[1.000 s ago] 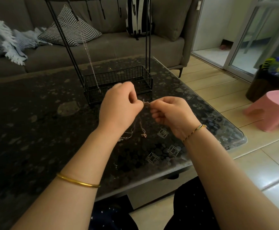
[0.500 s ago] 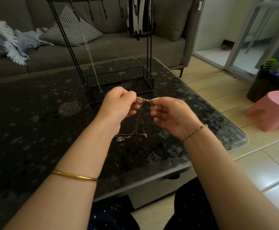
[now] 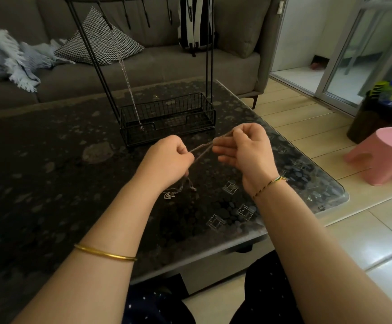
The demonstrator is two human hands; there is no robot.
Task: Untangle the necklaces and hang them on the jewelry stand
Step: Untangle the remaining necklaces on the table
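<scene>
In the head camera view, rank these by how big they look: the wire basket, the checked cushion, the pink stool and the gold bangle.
Largest: wire basket.
Next: pink stool and checked cushion, about alike; the stool is cut off at the frame edge.
Smallest: gold bangle.

Left hand (image 3: 167,161), right hand (image 3: 246,153) — seemingly pinching.

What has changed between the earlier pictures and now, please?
The right hand has drawn its pinch rightward and away from the left hand, stretching the tangled necklaces into taut strands between them. Both hands still pinch the chains, the pendants remain below the left hand, and one necklace still hangs on the jewelry stand.
</scene>
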